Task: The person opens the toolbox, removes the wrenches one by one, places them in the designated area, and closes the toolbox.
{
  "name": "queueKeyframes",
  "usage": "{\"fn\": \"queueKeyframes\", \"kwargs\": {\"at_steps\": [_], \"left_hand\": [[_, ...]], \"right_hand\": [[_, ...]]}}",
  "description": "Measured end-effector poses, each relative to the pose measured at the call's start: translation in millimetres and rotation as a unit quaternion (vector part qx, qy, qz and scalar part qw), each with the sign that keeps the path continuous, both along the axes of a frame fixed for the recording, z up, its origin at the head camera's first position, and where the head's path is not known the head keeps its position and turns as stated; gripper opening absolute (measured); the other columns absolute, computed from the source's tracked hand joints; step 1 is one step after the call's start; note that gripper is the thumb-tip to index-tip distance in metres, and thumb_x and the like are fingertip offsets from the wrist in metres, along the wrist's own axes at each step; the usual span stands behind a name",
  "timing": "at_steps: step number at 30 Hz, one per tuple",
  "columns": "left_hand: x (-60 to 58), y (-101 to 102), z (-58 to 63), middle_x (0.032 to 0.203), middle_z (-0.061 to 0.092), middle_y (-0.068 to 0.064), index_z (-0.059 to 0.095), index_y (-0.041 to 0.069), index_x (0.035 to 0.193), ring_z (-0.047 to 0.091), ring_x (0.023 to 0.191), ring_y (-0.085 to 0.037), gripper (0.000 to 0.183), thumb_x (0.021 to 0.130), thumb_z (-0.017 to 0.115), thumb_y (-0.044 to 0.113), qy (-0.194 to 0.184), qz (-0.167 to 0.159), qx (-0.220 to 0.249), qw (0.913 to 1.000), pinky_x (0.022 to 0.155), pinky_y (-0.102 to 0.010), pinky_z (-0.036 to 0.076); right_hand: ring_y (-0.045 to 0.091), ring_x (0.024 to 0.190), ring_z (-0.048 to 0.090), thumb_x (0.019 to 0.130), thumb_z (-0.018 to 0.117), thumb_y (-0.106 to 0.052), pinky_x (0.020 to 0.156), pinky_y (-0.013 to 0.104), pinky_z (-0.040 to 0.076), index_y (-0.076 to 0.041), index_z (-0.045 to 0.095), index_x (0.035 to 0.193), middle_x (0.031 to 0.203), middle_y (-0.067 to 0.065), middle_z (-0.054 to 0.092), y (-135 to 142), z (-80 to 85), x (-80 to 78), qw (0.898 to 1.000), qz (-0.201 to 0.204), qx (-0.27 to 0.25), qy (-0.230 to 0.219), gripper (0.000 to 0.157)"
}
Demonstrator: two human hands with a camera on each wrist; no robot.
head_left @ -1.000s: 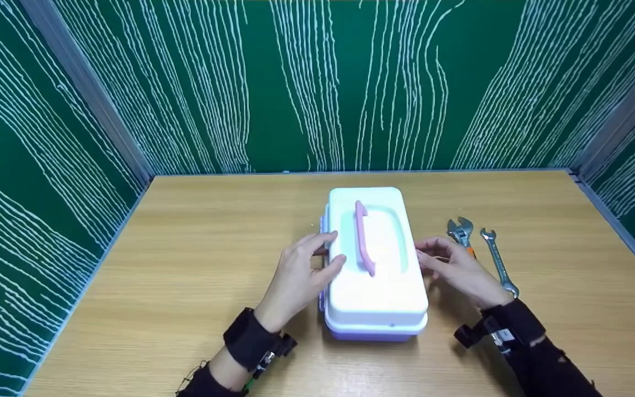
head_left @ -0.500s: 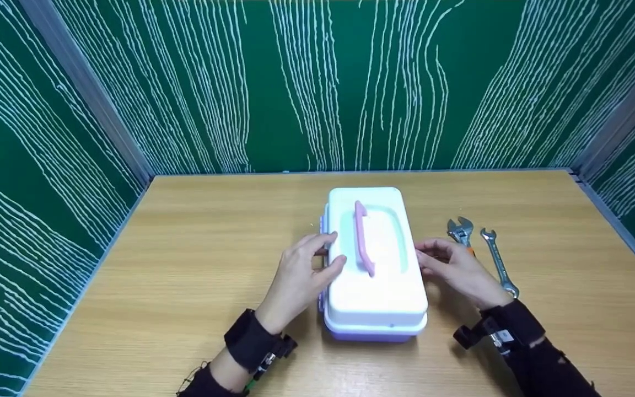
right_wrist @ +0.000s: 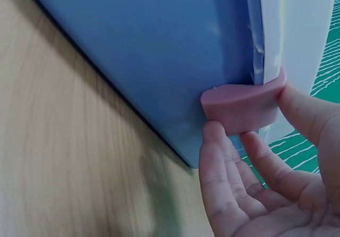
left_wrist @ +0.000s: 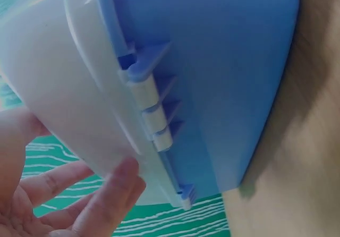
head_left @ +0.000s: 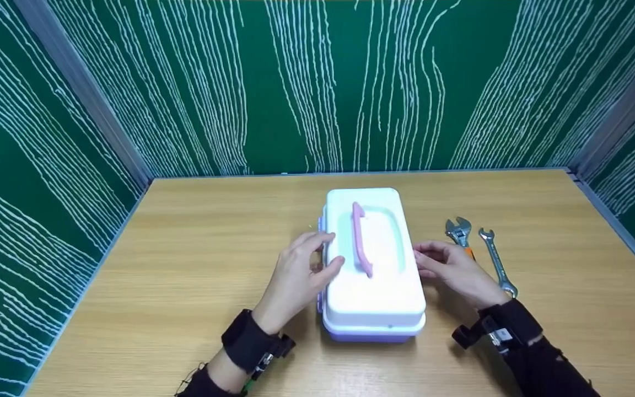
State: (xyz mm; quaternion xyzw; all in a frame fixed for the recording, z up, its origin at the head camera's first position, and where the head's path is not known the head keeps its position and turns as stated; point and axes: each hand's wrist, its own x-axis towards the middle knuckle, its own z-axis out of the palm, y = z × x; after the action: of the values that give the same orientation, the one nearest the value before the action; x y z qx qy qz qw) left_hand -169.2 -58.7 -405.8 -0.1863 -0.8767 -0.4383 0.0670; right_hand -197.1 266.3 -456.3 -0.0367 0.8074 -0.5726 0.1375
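Note:
A toolbox with a white lid (head_left: 381, 298) and a purple-blue base (head_left: 370, 337) stands closed on the table. On top of the lid is a pink carrying handle (head_left: 359, 242). My left hand (head_left: 298, 270) rests on the lid's left edge, thumb on top and fingers against the side. In the left wrist view those fingers lie close to the hinges (left_wrist: 154, 117). At the right side my right hand (head_left: 461, 275) pinches a pink latch (right_wrist: 241, 109), its thumb on the upper edge and fingertips at the lower end.
An adjustable wrench (head_left: 458, 231) with some orange on its handle lies just beyond the right hand. Beside it lies a silver open-end wrench (head_left: 497, 262). Green panels (head_left: 284, 110) with white wavy lines enclose the wooden table (head_left: 213, 231) at the back and sides.
The head view has shifted very slightly. Both hands keep their places on the toolbox, and the lid stays down.

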Motion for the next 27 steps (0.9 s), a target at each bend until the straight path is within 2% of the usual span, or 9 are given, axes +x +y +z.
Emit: {"fn": "queueKeyframes", "kwargs": {"at_steps": [4,8,12,18,22,27], "left_hand": [[-0.6,2,5.2,0.147,0.066,-0.017,0.069,0.008,0.142,0.064,0.138,-0.032,0.044,0.103,0.073,0.028,0.017,0.0,-0.004,0.9998,0.112,-0.042,0.057],[-2.1,6,10.2,0.147,0.068,-0.013,0.069,0.009,0.143,0.06,0.143,-0.031,0.044,0.105,0.071,0.03,0.027,-0.012,0.002,0.9996,0.123,-0.048,0.048],[-4.1,12,14.4,0.146,0.069,-0.012,0.068,0.007,0.143,0.06,0.144,-0.028,0.043,0.106,0.069,0.03,0.024,-0.036,0.013,0.999,0.124,-0.046,0.046],[-5.1,20,22.6,0.147,0.069,-0.011,0.068,0.007,0.144,0.059,0.145,-0.025,0.042,0.106,0.069,0.027,0.017,-0.052,0.013,0.9984,0.125,-0.044,0.045],[-5.6,27,27.4,0.15,0.067,-0.011,0.066,0.008,0.146,0.058,0.147,-0.025,0.044,0.107,0.069,0.028,0.012,-0.067,0.005,0.9977,0.126,-0.044,0.044],[-6.1,39,32.5,0.155,0.062,-0.011,0.063,0.008,0.149,0.054,0.15,-0.025,0.047,0.108,0.067,0.03,0.018,-0.087,-0.034,0.9954,0.128,-0.043,0.041]], "right_hand": [[0.017,0.115,0.068,0.109,0.065,-0.038,0.097,0.025,0.062,0.005,0.054,0.149,0.141,0.023,0.064,0,0.6,-0.1,1.0,0.003,0.001,0.001,0.06],[0.018,0.116,0.07,0.108,0.065,-0.039,0.099,0.028,0.063,0.005,0.053,0.149,0.142,0.024,0.063,0,1.0,0.2,1.0,0.006,-0.006,-0.003,0.061],[0.02,0.117,0.07,0.108,0.065,-0.037,0.099,0.028,0.063,0.005,0.054,0.148,0.142,0.024,0.063,1,0.9,0.5,1.0,0.008,-0.01,-0.001,0.059],[0.02,0.117,0.07,0.109,0.065,-0.037,0.099,0.028,0.063,0.004,0.054,0.148,0.142,0.024,0.063,1,0.4,0.3,1.0,0.015,-0.012,0.006,0.058],[0.02,0.117,0.07,0.109,0.065,-0.037,0.099,0.029,0.063,0.004,0.054,0.147,0.141,0.024,0.063,2,0.1,0.7,1.0,0.013,-0.01,0.005,0.057],[0.019,0.115,0.072,0.109,0.065,-0.035,0.099,0.029,0.063,0.006,0.054,0.146,0.14,0.025,0.064,2,-1.4,0.7,1.0,0.015,-0.017,0.008,0.057]]}}
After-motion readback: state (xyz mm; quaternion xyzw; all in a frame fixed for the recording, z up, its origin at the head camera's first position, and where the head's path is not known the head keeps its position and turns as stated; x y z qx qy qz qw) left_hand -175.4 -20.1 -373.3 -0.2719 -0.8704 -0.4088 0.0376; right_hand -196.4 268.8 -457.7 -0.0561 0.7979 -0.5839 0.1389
